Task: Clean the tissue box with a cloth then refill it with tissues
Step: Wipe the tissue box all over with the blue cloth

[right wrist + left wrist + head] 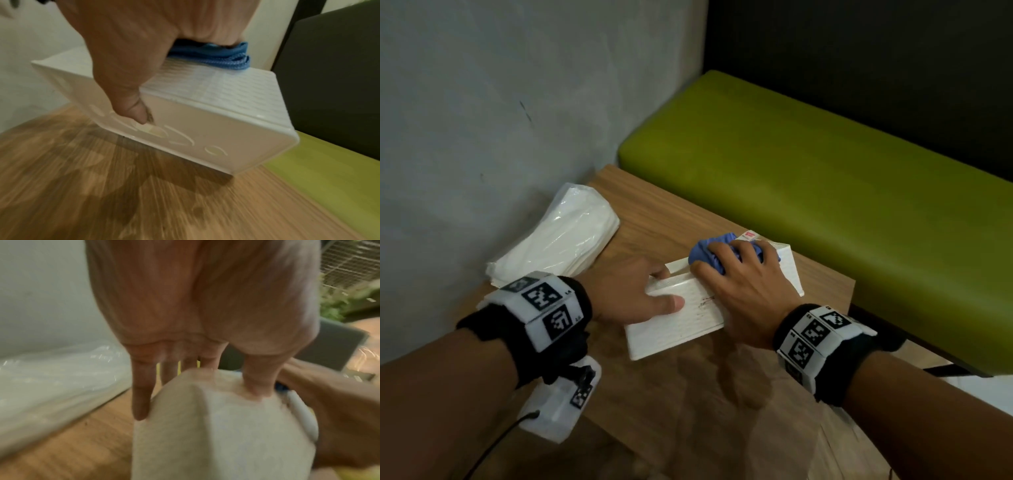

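- The left hand [205, 305] fills the upper middle of the blurred view, palm toward the camera, fingers pointing down.
- It grips the white tissue box [226, 426]: the thumb presses on the box's upper right face, the fingers [140, 394] run down its left side.
- The right hand [339, 410] lies against the box's right side, with a sliver of blue cloth [282, 387] at the thumb.
- A plastic-wrapped pack of tissues [57, 382] lies at left on the wooden table [72, 451], near the box, against a grey wall [41, 288].
- Greenery and a wire grid show far right.
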`<state>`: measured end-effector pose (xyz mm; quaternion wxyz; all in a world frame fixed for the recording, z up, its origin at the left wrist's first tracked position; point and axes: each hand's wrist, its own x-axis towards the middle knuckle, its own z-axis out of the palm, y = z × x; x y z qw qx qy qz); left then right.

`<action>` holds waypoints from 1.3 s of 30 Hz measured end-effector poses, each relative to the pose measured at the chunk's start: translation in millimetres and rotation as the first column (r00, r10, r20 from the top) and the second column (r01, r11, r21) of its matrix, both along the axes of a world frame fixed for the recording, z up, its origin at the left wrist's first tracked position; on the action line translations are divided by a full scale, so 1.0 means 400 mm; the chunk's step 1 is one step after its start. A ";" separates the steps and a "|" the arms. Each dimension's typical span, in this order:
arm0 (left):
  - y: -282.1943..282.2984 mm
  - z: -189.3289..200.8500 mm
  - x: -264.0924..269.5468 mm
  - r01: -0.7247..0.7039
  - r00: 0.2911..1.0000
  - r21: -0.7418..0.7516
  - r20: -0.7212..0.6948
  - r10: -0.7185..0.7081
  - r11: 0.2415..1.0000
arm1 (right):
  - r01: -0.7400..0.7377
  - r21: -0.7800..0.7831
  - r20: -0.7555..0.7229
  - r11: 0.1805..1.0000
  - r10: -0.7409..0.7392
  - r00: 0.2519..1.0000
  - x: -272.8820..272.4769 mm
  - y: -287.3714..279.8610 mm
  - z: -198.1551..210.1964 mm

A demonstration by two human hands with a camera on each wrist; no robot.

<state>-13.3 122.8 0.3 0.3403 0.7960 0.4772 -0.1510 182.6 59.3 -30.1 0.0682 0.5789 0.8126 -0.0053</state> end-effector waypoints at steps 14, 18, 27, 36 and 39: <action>-0.064 0.004 -0.026 0.146 0.989 0.258 -0.051 -0.137 0.955 | 0.001 -0.126 -0.491 0.992 -0.063 0.869 0.039 0.038 0.076; -0.043 0.009 -0.034 0.030 0.999 0.243 -0.035 -0.022 0.970 | -0.060 -0.053 -0.533 0.997 0.023 0.846 0.003 -0.007 0.088; -0.022 0.035 -0.032 -0.053 0.996 0.273 -0.054 0.070 0.961 | 0.160 -0.073 -0.503 0.984 -0.175 0.846 0.032 0.009 0.072; -0.023 0.035 -0.042 -0.072 0.997 0.255 -0.003 0.075 0.964 | 0.262 0.018 -0.510 0.965 -0.216 0.833 0.064 0.016 0.028; -0.017 0.035 -0.039 -0.075 0.997 0.259 -0.004 0.078 0.963 | 0.363 -0.008 -0.487 0.932 -0.321 0.812 0.077 0.022 0.031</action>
